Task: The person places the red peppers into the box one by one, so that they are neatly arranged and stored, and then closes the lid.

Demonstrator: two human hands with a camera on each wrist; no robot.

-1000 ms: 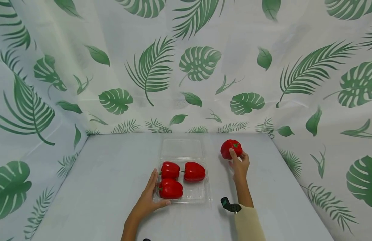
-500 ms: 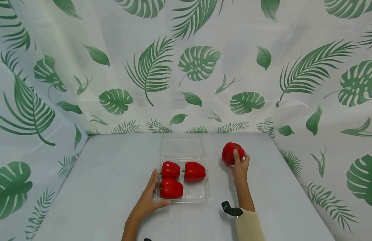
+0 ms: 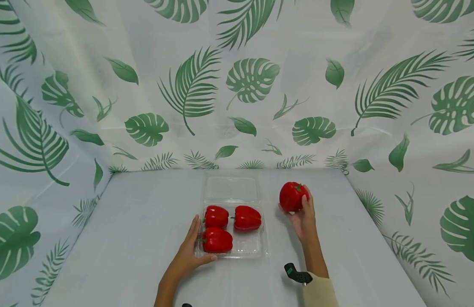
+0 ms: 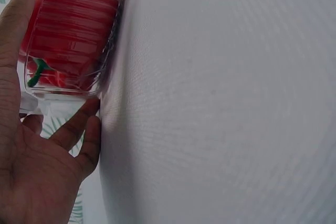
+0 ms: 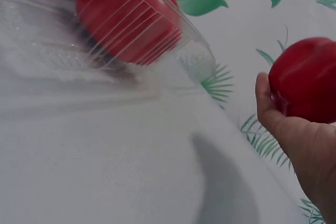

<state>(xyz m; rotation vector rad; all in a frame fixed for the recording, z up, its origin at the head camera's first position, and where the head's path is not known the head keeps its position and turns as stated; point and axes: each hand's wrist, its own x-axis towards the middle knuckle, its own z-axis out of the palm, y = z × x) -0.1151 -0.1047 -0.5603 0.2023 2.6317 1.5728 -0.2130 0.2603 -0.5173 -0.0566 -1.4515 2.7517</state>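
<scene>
- Presumably to steady the clear container (image 3: 249, 246), the left grip (image 3: 185, 251) spreads around its near-left corner.
- The right grip (image 3: 306, 219) cups a red pepper (image 3: 290, 197) above the tabletop (image 3: 137, 226) (three others (image 3: 247, 218) lie boxed).

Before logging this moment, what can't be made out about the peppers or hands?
Head: fingers of the right hand, partly behind the red bell pepper it holds.
Left wrist: the upper end of a pepper in the clear clamshell, cut off by the top edge.
Right wrist: the held pepper's right side, past the frame edge.
</scene>
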